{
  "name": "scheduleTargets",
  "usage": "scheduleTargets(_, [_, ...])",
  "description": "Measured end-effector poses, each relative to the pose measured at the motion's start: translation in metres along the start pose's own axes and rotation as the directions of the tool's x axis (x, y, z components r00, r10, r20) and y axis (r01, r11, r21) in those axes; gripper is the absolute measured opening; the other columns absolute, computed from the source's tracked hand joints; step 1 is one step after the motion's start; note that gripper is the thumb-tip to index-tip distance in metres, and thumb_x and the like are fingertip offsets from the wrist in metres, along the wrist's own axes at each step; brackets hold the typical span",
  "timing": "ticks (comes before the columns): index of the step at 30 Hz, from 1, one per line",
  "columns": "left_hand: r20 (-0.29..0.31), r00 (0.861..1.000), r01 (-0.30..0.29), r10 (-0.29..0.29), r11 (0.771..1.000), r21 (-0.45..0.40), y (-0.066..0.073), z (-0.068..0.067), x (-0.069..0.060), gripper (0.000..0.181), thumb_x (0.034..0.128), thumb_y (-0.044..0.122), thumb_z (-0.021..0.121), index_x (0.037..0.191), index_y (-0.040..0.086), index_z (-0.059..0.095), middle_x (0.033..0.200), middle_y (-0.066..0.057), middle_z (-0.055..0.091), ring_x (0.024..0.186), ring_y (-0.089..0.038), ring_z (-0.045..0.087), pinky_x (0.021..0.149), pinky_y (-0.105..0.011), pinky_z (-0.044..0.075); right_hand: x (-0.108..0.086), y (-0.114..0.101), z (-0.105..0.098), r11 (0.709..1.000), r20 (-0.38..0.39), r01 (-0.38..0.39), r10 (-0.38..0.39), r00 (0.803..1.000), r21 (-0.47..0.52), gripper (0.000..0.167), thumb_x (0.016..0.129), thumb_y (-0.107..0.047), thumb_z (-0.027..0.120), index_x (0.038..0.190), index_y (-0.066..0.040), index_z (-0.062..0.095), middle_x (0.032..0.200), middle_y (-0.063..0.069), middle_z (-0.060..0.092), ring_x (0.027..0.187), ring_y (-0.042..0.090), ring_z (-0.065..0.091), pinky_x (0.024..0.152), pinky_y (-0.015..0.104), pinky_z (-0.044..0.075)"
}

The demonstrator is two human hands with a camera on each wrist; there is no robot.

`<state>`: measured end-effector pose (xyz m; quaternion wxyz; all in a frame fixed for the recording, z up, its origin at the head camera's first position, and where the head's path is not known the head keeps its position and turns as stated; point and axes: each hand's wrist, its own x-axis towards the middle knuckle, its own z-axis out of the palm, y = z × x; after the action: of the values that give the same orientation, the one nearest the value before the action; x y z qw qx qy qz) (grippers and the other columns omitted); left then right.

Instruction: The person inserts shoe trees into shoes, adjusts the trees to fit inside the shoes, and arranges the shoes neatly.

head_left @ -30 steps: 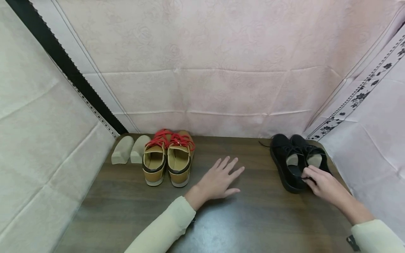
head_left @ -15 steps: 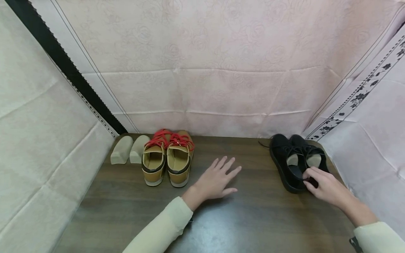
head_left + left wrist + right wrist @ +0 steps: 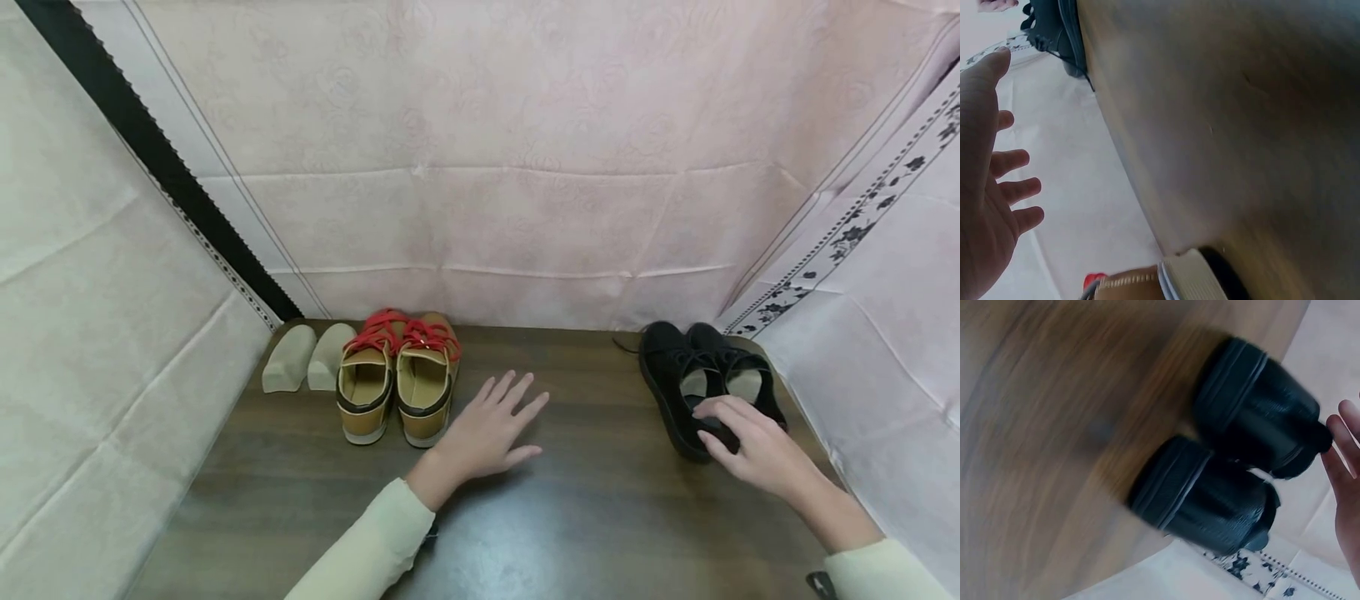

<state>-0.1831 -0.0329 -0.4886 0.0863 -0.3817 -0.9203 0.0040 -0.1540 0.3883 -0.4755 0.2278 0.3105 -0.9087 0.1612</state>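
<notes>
Brown floor [image 3: 592, 517] is meeting pale sheets [image 3: 480, 108]; left hand [image 3: 480, 435] is spreading empty; right hand [image 3: 757, 443], parted, empty, is partly hiding black shoes [image 3: 662, 385], lower right.

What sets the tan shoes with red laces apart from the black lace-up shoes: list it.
The tan shoes have red laces; the black shoes have dark ones.
Red laces lie atop the tan shoes; a dark lace end trails beside the black shoes.
The right hand is over the black shoes, none over the tan shoes.
Both pairs stand with toes toward the pink wall.
</notes>
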Motion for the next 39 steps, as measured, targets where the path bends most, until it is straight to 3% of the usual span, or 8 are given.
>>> scheduleTargets(12, [-0.059,0.997,0.041,-0.042,0.999,-0.01,-0.013,-0.007,-0.022,0.077,0.0997,0.062,0.056,0.162,0.022,0.035,0.168,-0.014,0.031,0.154,-0.037,0.033,0.122,-0.056,0.032,0.014,-0.02,0.01,1.0,0.0,-0.026,0.026,1.0,0.006,0.039,0.077,-0.005,0.08,0.115,-0.009,0.071,0.12,0.002,0.067,0.11,0.021,0.063,0.102,0.006,0.031])
scheduleTargets(19, [-0.048,0.995,0.082,-0.083,0.997,-0.016,-0.023,-0.01,-0.034,0.076,0.1014,0.063,0.051,0.163,0.022,0.032,0.169,-0.014,0.029,0.155,-0.037,0.03,0.122,-0.056,0.031,0.024,-0.035,0.023,0.998,-0.024,-0.042,0.043,0.999,0.048,0.038,0.08,-0.006,0.08,0.117,-0.011,0.07,0.124,0.003,0.067,0.114,0.022,0.062,0.106,0.003,0.027])
scheduleTargets(34, [-0.122,0.984,0.126,-0.128,0.992,-0.025,-0.042,-0.019,-0.057,0.076,0.0972,0.054,0.066,0.158,0.015,0.043,0.165,-0.019,0.034,0.151,-0.042,0.036,0.12,-0.058,0.033,0.048,-0.06,0.05,0.991,-0.038,-0.054,0.059,0.998,0.124,0.041,0.084,-0.009,0.08,0.124,-0.013,0.069,0.132,0.004,0.066,0.122,0.024,0.062,0.111,0.002,0.023])
scheduleTargets(36, [-0.144,0.981,0.129,-0.13,0.992,-0.018,-0.045,-0.019,-0.061,0.076,0.0962,0.053,0.068,0.157,0.014,0.045,0.164,-0.02,0.037,0.149,-0.042,0.039,0.119,-0.059,0.035,0.05,-0.063,0.052,0.99,-0.029,-0.075,0.079,0.996,0.121,0.042,0.085,-0.011,0.081,0.125,-0.013,0.068,0.133,0.004,0.065,0.123,0.023,0.061,0.111,0.004,0.026])
scheduleTargets(39, [-0.169,0.977,0.13,-0.128,0.992,0.001,-0.05,-0.018,-0.067,0.075,0.0957,0.051,0.069,0.156,0.012,0.046,0.161,-0.021,0.041,0.147,-0.043,0.042,0.117,-0.059,0.038,0.053,-0.067,0.057,0.99,-0.015,-0.099,0.101,0.995,0.098,0.042,0.086,-0.013,0.081,0.127,-0.013,0.068,0.135,0.003,0.064,0.124,0.023,0.06,0.109,0.019,0.04])
